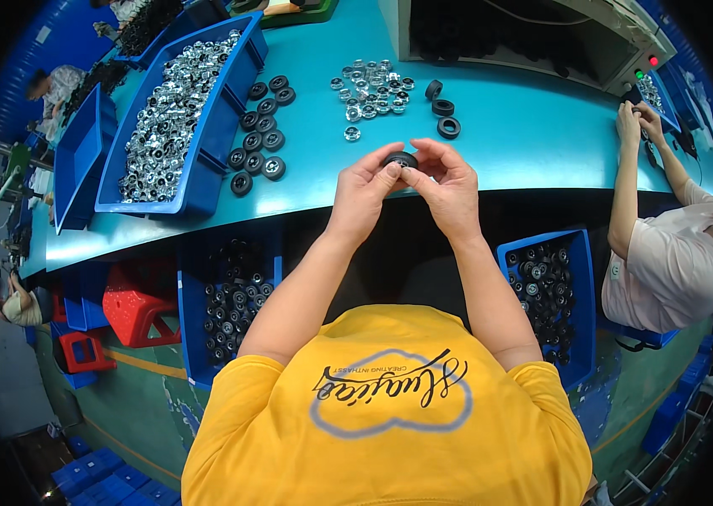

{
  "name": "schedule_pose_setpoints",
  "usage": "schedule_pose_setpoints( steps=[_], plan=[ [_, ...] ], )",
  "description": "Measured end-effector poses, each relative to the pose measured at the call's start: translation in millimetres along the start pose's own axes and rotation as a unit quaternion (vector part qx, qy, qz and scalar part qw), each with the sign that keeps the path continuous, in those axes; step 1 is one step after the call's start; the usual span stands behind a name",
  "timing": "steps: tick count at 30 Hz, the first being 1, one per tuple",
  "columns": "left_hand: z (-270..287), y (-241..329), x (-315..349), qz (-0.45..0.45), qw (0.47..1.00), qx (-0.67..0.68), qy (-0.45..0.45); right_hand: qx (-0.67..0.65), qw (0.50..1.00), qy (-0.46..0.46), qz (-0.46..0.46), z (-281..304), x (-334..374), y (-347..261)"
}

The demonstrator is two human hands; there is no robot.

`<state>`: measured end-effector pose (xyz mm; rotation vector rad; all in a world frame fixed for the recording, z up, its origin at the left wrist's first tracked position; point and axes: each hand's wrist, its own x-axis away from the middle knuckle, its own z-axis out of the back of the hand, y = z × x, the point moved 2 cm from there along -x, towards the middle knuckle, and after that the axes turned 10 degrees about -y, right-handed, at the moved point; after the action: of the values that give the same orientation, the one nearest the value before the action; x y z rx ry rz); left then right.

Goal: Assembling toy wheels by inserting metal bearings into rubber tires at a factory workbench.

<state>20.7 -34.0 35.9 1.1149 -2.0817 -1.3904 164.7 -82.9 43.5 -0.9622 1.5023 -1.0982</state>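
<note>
My left hand (363, 192) and my right hand (449, 187) meet over the front edge of the teal table (525, 126), both pinching one small black rubber wheel (400, 158) between their fingertips. Just beyond the hands lies a loose heap of small silver metal hubs (371, 91). To its right sit three bare black tyres (443, 110). Left of my hands stand rows of black wheels with silver centres (260, 131).
A long blue bin of silver hubs (172, 110) lies at the table's left. Blue bins of black wheels sit below the table at left (230, 308) and right (546, 291). Another person (668, 236) works at the right. Red stools (133, 308) stand lower left.
</note>
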Motion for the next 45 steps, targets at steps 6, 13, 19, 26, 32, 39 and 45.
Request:
schedule_pose_setpoints(
  steps=[6,13,19,26,32,39,45],
  plan=[
    [-3,7,-8,-0.068,0.952,-0.28,0.105,0.121,0.99,0.015,0.067,-17,-18,-1],
    [10,3,-16,-0.062,0.994,-0.062,0.063,-0.095,0.995,-0.033,-0.018,-11,-34,18],
    [9,5,-13,-0.065,0.89,-0.436,0.114,-0.017,0.999,0.009,0.029,-19,-33,36],
    [23,2,-16,-0.038,0.982,-0.183,0.008,-0.138,0.988,-0.002,-0.076,-9,-36,32],
    [20,10,-10,-0.168,0.857,-0.487,0.005,-0.099,0.991,-0.026,-0.09,-1,-33,31],
    [26,-6,-15,-0.055,0.971,-0.23,0.036,-0.119,0.986,-0.023,-0.118,-4,-28,25],
    [22,-1,-16,0.003,0.945,-0.321,0.062,-0.099,0.989,-0.021,-0.103,-7,-26,39]
  ],
)
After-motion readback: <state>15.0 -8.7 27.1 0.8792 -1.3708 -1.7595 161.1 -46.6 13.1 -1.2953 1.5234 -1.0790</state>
